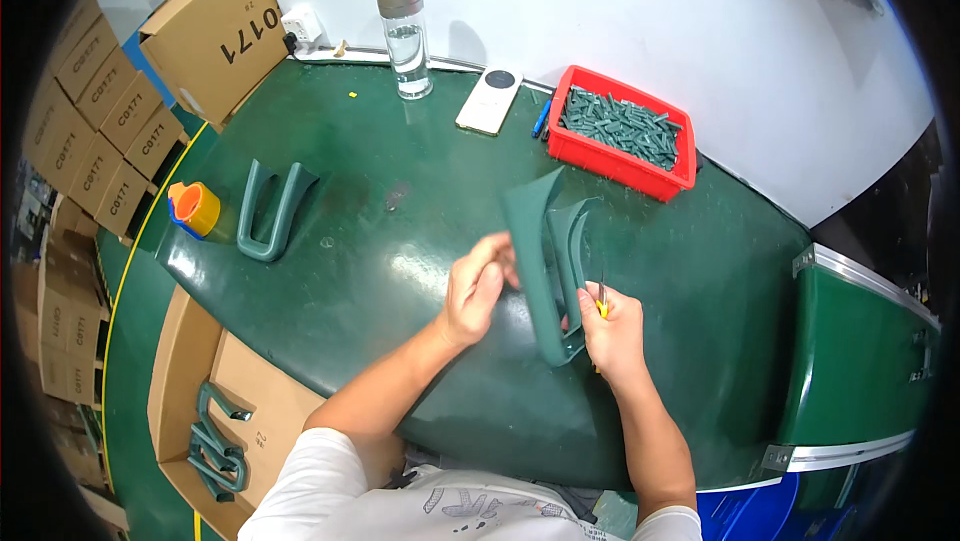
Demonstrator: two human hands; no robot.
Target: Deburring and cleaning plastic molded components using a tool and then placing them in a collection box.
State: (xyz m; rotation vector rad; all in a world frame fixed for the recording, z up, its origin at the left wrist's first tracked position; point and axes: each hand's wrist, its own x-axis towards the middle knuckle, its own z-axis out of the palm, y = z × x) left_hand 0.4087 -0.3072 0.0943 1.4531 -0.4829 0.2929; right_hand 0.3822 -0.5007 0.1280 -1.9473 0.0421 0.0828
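Observation:
A dark green U-shaped plastic handle is held up over the table in front of me, its curved end down and its upper end slightly blurred. My right hand is closed on its right side. The same hand grips a small tool with a yellow handle and a thin dark metal tip; its exact kind is unclear. At the handle's left edge is my left hand, loosely curved with thumb and fingers apart. Its fingertips reach the edge and are partly hidden, so contact is uncertain.
Another green U-shaped handle lies left, beside an orange tape roll. Along the back stand a water bottle, a phone and a red bin of small green pieces. An open carton with several handles sits lower left.

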